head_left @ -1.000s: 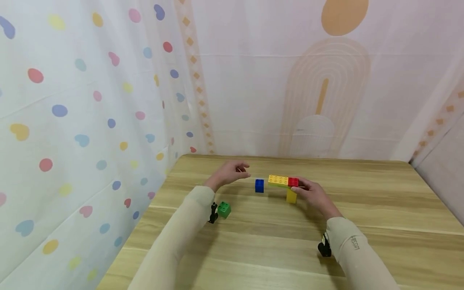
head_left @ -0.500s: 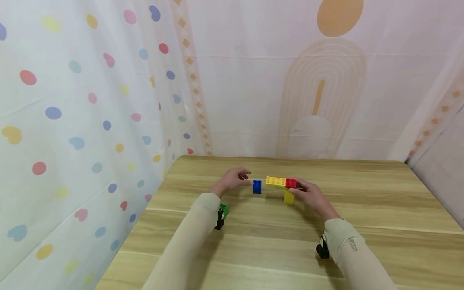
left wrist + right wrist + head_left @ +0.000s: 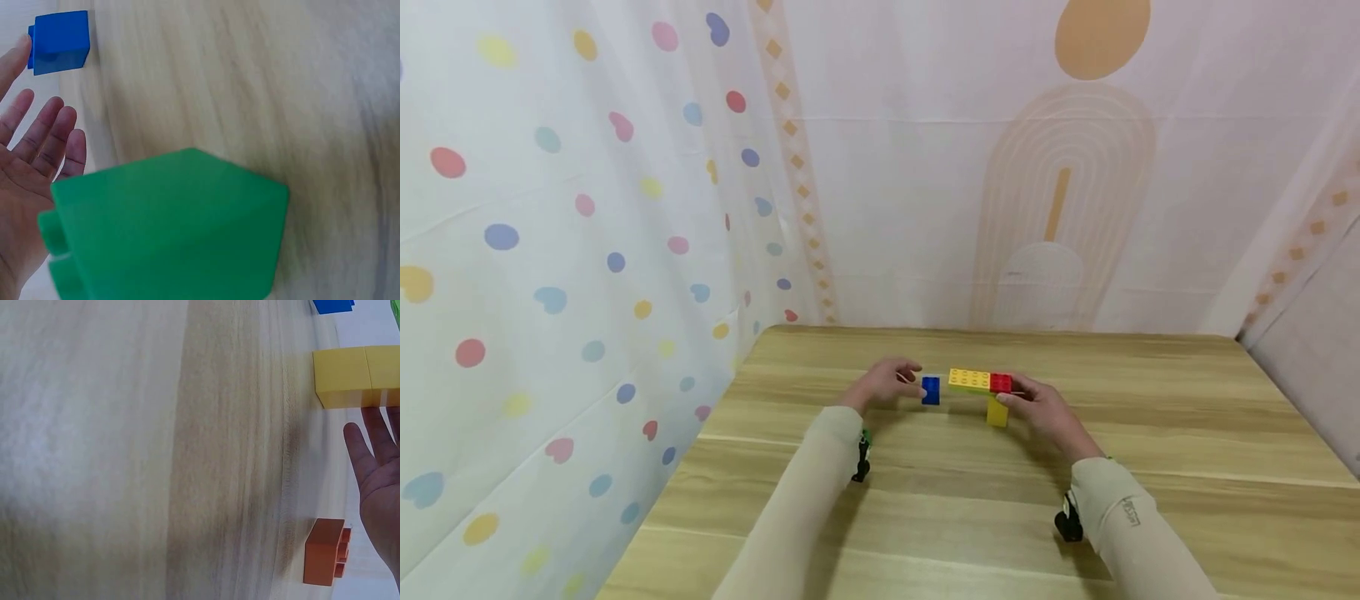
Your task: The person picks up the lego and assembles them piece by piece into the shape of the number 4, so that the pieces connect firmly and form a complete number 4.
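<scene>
My left hand reaches beside a blue block; its thumb is at the block's side and its fingers are extended, as the left wrist view shows. Further right stands a block structure: a yellow upright bearing a long yellow brick and a red block on top. My right hand pinches the red block between thumb and fingers. In the right wrist view the upright is two stacked yellow blocks. A green block sits close under my left wrist, mostly hidden in the head view.
An orange block stands near my right hand and is hidden in the head view. The wooden table ends at patterned curtains behind and on the left. Black wrist cameras hang under both sleeves.
My left hand has moved right and towards me, up to the blue block. The left sleeve now covers most of the green block. My right hand keeps its grip on the red block.
</scene>
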Demonstrator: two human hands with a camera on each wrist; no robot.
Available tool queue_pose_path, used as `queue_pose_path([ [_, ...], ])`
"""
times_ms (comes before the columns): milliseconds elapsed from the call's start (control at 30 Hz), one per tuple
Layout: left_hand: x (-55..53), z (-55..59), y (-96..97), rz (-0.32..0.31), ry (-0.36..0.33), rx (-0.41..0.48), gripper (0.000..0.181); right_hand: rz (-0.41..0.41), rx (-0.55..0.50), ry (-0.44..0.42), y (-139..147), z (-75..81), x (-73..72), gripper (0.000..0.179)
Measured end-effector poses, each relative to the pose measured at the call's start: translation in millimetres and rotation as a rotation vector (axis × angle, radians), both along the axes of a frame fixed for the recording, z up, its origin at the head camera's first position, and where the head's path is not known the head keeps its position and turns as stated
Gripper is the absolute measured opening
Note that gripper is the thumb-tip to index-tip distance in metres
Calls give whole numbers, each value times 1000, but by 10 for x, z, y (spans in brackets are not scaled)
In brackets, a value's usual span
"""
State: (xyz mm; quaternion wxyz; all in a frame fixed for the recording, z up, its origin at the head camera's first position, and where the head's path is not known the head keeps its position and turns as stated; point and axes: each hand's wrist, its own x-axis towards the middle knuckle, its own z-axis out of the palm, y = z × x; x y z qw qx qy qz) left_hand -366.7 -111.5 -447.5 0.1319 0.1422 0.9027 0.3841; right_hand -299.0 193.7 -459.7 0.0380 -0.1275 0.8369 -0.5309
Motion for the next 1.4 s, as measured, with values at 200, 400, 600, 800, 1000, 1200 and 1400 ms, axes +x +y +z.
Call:
queue_pose_path([
  [200,7,-50,86,-43,10,1,55,-5,0,6,10,-9,5,51],
  [400,-8,-89,132,-30,17,31,41,-10,-14,-9,-1,-5,-1,52],
  [600,37,-42,122,6,22,8,37,-6,-22,-15,4,2,12,53],
  [800,48,54,47,51,54,13,35,-8,-16,-17,4,2,6,54],
  [1000,20,189,-25,62,85,65,34,-6,-8,-5,3,-25,-24,51],
  [1200,-7,348,-10,56,124,92,38,-8,-9,-13,-3,-25,-46,53],
  [1400,-24,472,87,36,144,113,41,-12,7,-9,9,-34,-57,54],
])
